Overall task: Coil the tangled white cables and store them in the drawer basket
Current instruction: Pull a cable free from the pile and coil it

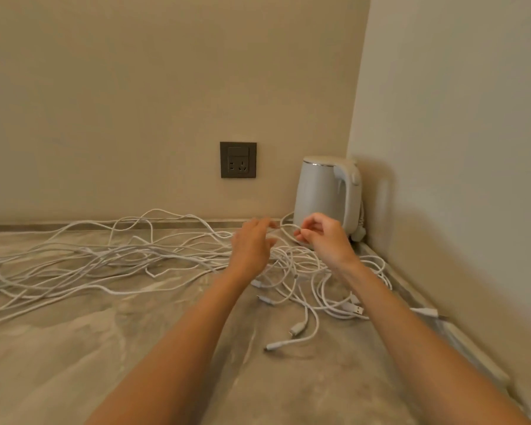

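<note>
The grey stone surface [74, 348] carries the white cables [105, 259], a loose tangle sprawling from nine o'clock across to three o'clock, so nothing looks coiled yet. The drawer basket is not in view. A kettle [325, 194] stands in the corner at one o'clock, with cable curving just beside its base, where it could snag. A dark wall socket [238, 160] sits at twelve o'clock. The right hand [322, 237] pinches one strand [288, 225] in a closed grip, probably to free it from the tangle. The left hand [252, 243] reaches to the same loop, but its grip cannot be made out. Loose plugs [298, 328] lie at five o'clock.
</note>
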